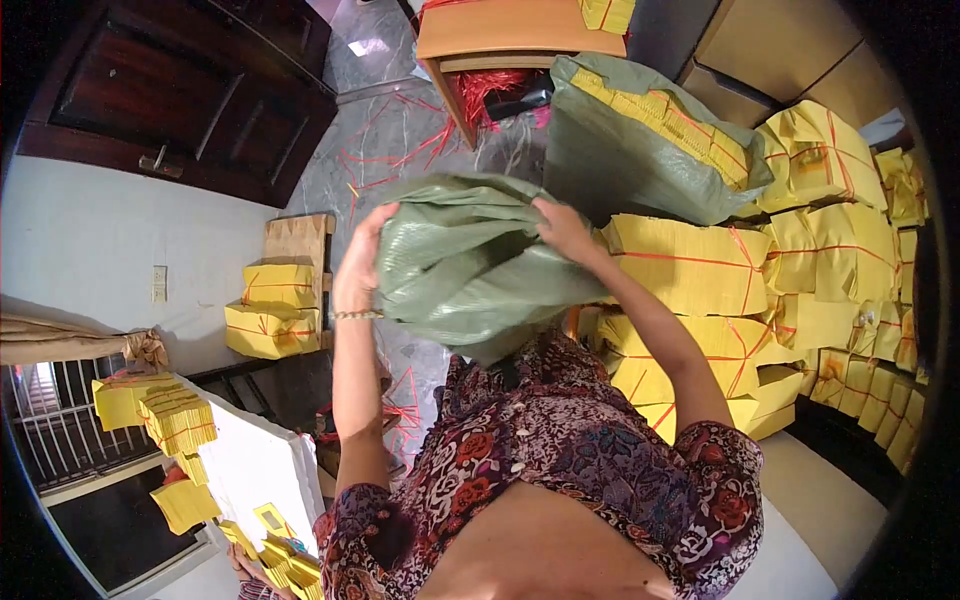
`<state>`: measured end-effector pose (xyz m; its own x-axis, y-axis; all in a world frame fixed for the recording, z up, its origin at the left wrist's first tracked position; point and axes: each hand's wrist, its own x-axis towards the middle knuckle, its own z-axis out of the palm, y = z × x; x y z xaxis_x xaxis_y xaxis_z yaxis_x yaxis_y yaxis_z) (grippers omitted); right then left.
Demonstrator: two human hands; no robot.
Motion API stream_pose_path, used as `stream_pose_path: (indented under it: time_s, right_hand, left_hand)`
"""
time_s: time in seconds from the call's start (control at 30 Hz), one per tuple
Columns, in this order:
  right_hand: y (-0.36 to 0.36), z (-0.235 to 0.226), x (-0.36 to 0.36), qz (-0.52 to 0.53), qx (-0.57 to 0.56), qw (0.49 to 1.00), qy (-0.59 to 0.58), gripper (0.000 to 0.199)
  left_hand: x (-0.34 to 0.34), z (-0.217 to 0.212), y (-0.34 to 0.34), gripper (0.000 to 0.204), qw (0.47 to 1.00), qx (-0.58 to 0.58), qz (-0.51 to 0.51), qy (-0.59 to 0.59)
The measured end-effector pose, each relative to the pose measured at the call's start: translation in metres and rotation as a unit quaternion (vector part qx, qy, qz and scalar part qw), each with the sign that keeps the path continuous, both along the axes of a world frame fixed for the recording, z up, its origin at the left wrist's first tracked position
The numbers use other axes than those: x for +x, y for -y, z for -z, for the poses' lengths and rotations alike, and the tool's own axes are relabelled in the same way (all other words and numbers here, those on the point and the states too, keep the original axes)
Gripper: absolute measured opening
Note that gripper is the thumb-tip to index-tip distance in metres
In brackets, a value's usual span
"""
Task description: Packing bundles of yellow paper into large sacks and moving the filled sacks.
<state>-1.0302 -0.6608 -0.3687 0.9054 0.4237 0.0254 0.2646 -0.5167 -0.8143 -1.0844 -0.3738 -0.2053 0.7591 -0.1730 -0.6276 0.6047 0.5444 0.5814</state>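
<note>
Between my two hands hangs a green woven plastic sack, bunched and creased, held up in front of my body. My left hand grips its left edge, fingers mostly behind the cloth. On the right, my right hand is closed on the upper right part of the rim. What lies inside the sack, if anything, is hidden by its folds. Just beyond it to the right stands another green sack, its mouth showing yellow paper bundles tied with red string.
Stacked yellow bundles rise close on my right. A wooden desk stands ahead, with red string beneath. Two yellow bundles rest by a wooden pallet at left. A white table with yellow paper and another person's hand is lower left.
</note>
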Motion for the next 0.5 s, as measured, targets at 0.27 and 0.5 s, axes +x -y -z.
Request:
stream_pose_path:
  time_s: [0.27,0.5]
  right_hand:
    - [0.009,-0.062,0.028,-0.121,0.107,0.976,-0.146,0.022]
    - [-0.026,-0.119,0.028,-0.307,0.107,0.941,0.091,0.021]
  left_hand:
    - [-0.023,0.017,-0.016,0.072,0.426,0.841,0.111,0.316]
    - [0.009,0.021,0.085,0.065,0.727,0.497,0.283,0.379]
